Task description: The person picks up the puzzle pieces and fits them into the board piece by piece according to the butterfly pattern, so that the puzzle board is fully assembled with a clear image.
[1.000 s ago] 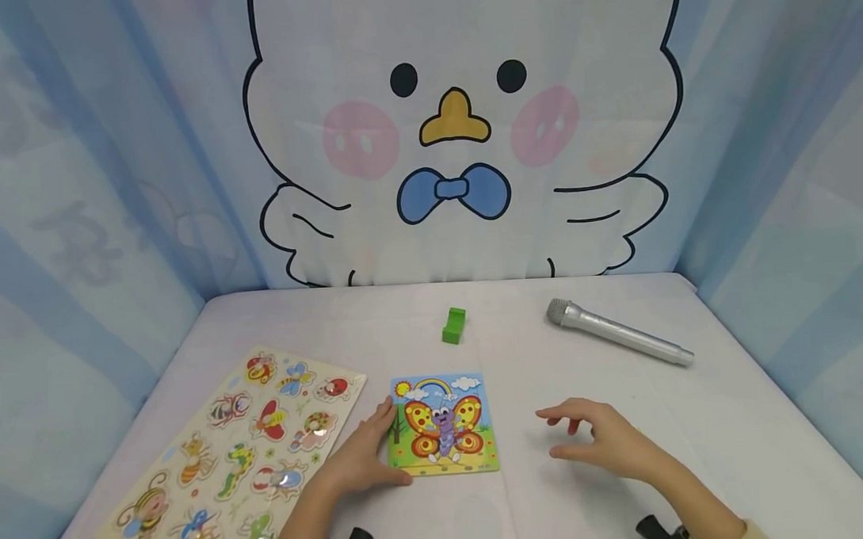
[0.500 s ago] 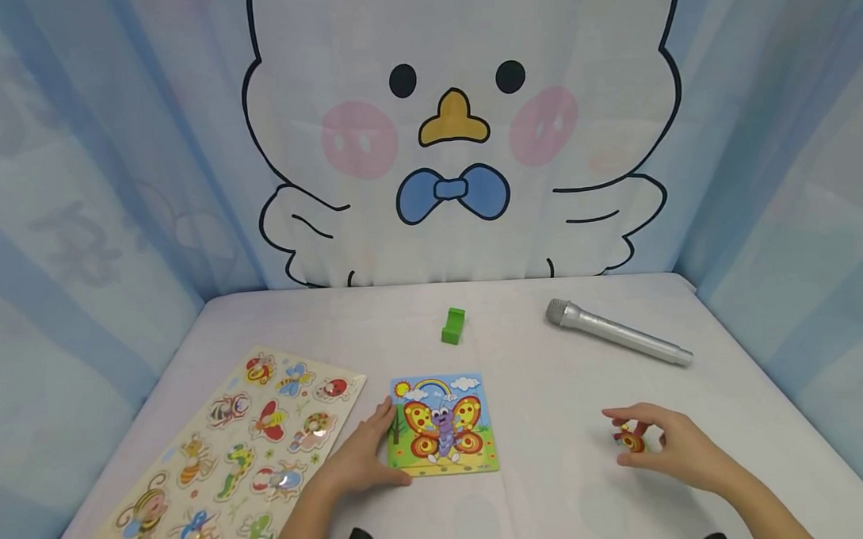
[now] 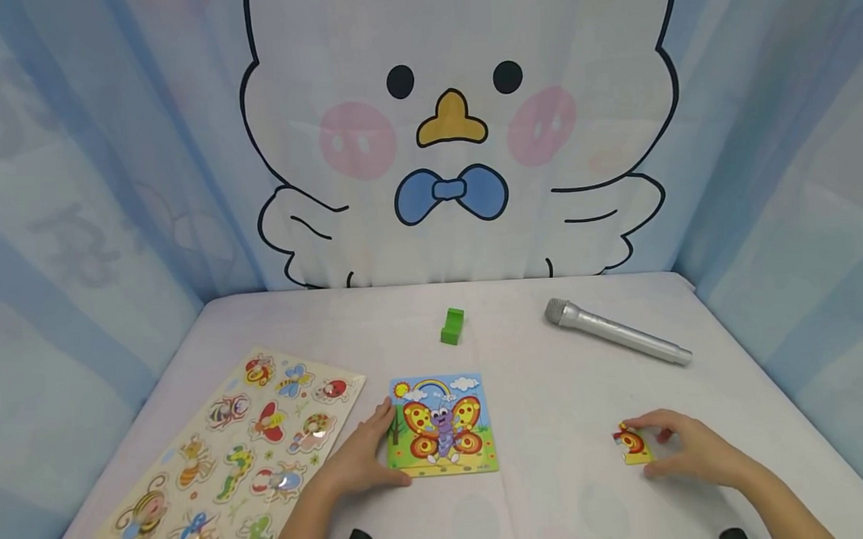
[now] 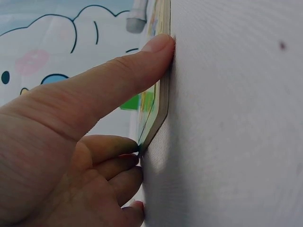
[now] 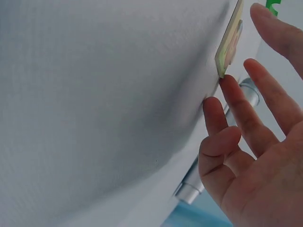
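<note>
A square butterfly puzzle [image 3: 444, 435] lies flat on the white table in the head view. My left hand [image 3: 363, 454] holds it at the near left corner, fingers against the left edge and thumb [image 4: 142, 59] on the near edge. A small red and yellow puzzle piece [image 3: 632, 446] lies on the table at the right. Close beside it is my right hand [image 3: 695, 451], thumb and fingers spread around its right side. In the right wrist view the fingers [image 5: 255, 75] stand apart, and one fingertip meets the corner of a thin board [image 5: 227, 45].
A large insect picture board [image 3: 245, 458] lies on the left, partly behind the left forearm. A green block [image 3: 452, 327] is at the back middle. A silver microphone [image 3: 619, 333] lies at the back right. A patterned curtain [image 3: 459, 237] hangs behind the table.
My right hand has moved to the right and brought the puzzle piece down onto the table, where its fingers have loosened from it. The left hand and the butterfly puzzle have stayed in place.
</note>
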Demonstrator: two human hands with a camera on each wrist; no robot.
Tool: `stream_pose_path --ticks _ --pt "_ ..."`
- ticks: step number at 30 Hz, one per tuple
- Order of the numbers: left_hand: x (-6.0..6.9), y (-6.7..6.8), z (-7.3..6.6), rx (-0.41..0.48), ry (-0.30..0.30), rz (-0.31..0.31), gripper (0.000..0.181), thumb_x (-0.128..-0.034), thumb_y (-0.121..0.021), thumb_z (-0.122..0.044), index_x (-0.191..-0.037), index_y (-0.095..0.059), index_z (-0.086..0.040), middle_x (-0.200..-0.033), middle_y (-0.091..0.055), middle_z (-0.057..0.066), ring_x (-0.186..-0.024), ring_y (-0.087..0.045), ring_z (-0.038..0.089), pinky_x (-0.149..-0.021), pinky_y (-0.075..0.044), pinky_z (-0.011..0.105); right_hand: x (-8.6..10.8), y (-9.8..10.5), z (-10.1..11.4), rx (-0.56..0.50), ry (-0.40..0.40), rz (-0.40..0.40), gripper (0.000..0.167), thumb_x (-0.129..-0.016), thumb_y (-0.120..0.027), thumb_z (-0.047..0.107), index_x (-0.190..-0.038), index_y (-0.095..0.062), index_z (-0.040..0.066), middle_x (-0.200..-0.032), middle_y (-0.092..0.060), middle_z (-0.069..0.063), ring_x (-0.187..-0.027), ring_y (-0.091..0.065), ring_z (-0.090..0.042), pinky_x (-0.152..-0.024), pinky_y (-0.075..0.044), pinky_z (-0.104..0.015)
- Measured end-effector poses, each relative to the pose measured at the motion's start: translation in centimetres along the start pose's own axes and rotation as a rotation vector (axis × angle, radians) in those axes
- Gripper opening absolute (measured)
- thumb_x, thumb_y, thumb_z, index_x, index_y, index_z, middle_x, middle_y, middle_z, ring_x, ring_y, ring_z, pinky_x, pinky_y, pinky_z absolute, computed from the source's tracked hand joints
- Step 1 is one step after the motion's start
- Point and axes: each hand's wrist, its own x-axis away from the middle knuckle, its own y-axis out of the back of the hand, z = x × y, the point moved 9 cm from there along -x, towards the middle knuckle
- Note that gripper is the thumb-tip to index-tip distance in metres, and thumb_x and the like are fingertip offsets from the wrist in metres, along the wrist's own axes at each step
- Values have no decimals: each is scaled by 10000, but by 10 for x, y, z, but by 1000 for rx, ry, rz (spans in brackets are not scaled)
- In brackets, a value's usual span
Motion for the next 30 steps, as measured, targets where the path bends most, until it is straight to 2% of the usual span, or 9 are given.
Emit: stream_pose_path --ticks 3,8,11,20,30 --pt "0 0 0 -4 -6 3 1026 -612 -835 -287 -1393 -274 72 -1493 -143 206 -1356 -136 377 -1095 -102 527 -2 -2 -4 41 -22 -1 577 -649 -809 216 -1160 -604 46 -1117 -564 -117 -822 -479 -157 -666 -444 -303" --pt "0 1 -1 -6 -12 -3 1023 -613 -835 -276 -1388 -273 83 -1490 -148 210 -1355 -138 377 -1095 -104 527 -6 -2 1 163 7 -46 540 -620 -822 152 -1120 -633 75 -1015 -583 -10 -771 -458 -124 -607 -433 -230" --pt "0 1 -2 -2 -12 -2 1023 -613 -836 -274 -1387 -273 87 -1489 -148 213 -1356 -136 377 -1095 -101 526 -7 -1 3 183 -15 -55 552 -605 -829 140 -1117 -635 71 -978 -588 10 -763 -450 -131 -597 -422 -233" --pt "1 1 1 3 -4 -2 1031 -609 -837 -288 -1391 -273 76 -1492 -149 204 -1357 -136 373 -1097 -100 523 -9 -3 3 172 -71 -47 575 -584 -837 116 -1120 -638 54 -928 -591 7 -723 -420 -151 -548 -364 -237" --pt "0 0 0 -6 -35 -6 1025 -614 -833 -288 -1384 -274 93 -1485 -151 223 -1354 -138 382 -1093 -105 531 -14 -5 -2 170 -159 -48 568 -566 -847 141 -1089 -651 34 -842 -553 21 -678 -396 -155 -513 -333 -238"
